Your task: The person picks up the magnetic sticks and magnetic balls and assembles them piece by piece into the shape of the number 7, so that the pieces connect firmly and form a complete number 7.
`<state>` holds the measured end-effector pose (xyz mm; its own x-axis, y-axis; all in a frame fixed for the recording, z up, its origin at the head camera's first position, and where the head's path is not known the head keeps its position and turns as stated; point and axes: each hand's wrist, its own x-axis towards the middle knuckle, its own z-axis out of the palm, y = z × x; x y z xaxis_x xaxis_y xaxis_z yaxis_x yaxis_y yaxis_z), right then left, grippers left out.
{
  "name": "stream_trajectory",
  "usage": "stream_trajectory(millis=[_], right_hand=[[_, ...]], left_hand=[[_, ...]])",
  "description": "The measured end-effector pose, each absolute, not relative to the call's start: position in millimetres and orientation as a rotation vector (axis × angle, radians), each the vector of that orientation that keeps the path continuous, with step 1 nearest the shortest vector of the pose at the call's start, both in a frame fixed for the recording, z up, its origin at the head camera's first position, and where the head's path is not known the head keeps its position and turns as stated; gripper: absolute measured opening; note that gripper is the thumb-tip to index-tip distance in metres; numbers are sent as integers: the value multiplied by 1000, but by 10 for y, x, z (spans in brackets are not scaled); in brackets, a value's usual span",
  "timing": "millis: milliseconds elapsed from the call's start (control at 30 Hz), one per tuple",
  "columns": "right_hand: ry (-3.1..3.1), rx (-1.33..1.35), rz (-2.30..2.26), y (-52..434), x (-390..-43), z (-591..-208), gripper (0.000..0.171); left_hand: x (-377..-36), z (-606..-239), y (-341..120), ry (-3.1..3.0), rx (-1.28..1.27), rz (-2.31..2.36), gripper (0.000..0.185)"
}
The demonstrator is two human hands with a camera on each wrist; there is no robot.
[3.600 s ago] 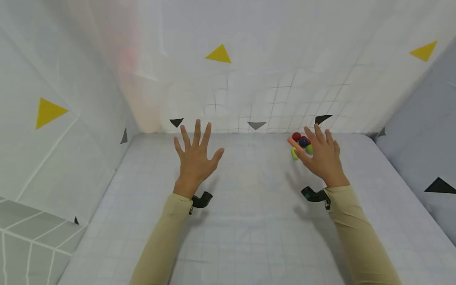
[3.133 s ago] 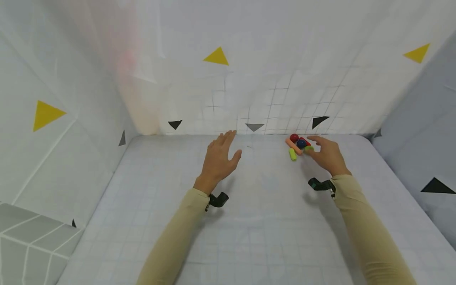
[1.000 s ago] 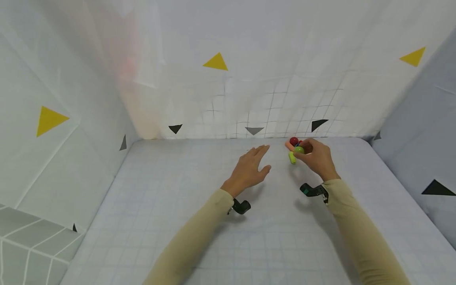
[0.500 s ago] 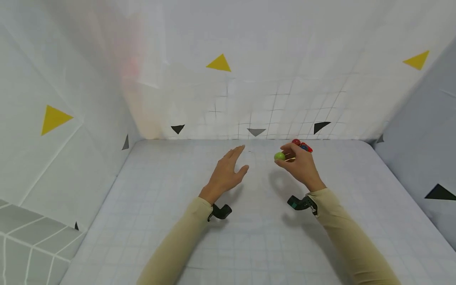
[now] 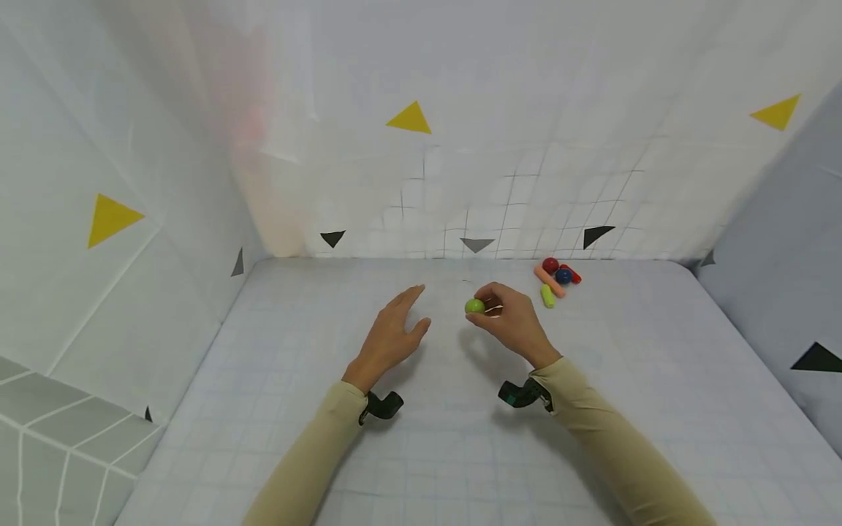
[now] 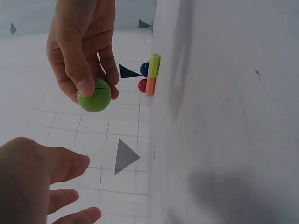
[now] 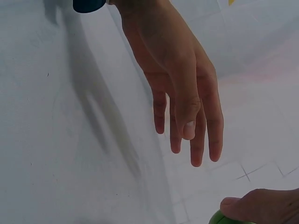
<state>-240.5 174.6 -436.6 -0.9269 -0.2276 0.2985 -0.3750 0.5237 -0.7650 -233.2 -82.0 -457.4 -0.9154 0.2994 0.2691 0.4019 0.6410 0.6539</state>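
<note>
Gridded white mat [image 5: 460, 453] running to triangle-marked walls [image 5: 526, 146], right hand [image 5: 509, 325] pinching green ball [image 5: 474, 306], left hand [image 5: 388, 340] hanging slack just left of ball, left wrist view alone showing ball's seam.

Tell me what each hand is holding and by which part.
The right hand pinches a small green ball by its sides between thumb and fingertips. The left hand holds nothing.

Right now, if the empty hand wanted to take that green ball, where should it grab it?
Probably the bare lower-left half of the green ball, coming from the left hand's side. The right hand pinches its top and right from above; a ball offers no handle, so cup it.
</note>
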Motion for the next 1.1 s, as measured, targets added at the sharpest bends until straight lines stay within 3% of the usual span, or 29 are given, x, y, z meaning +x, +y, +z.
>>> stream_trajectory(millis=[1100], right_hand=[[-2678,563,1386,889,-2905,-4830,29]], left_hand=[[-2510,-4866,-1105,-2706,-526,-1175,59]])
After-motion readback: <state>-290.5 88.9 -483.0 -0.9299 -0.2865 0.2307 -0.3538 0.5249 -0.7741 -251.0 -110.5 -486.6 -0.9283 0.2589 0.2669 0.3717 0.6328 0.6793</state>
